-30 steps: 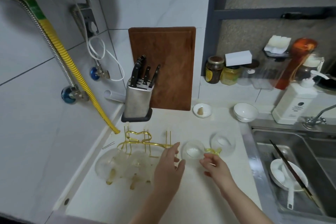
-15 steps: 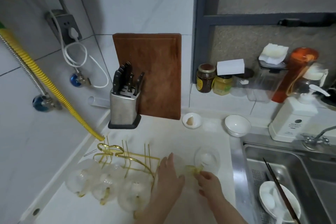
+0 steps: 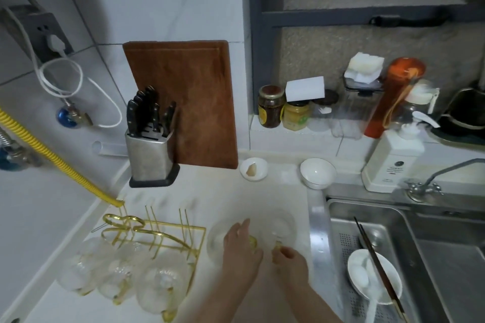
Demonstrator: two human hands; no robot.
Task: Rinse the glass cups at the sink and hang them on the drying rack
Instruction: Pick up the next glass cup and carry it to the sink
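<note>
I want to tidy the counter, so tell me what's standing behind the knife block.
Behind the knife block, a brown wooden cutting board stands upright against the tiled wall. The block and knife handles cover its lower left corner, so anything tucked between them cannot be seen.

Two clear glass cups with yellow handles stand side by side on the white table. The left cup (image 3: 219, 240) is partly hidden behind the left hand (image 3: 240, 249), whose fingers (image 3: 242, 228) lie over its near side by the handle. The right cup (image 3: 282, 225) stands just beyond the right hand (image 3: 290, 261), whose fingers (image 3: 278, 253) pinch its yellow handle. To the left of both hands sits the gold wire drying rack (image 3: 154, 233), with three more glass cups (image 3: 118, 278) hanging from its near side, their shapes blurred. The steel sink (image 3: 409, 257) lies to the right of the hands.
</note>
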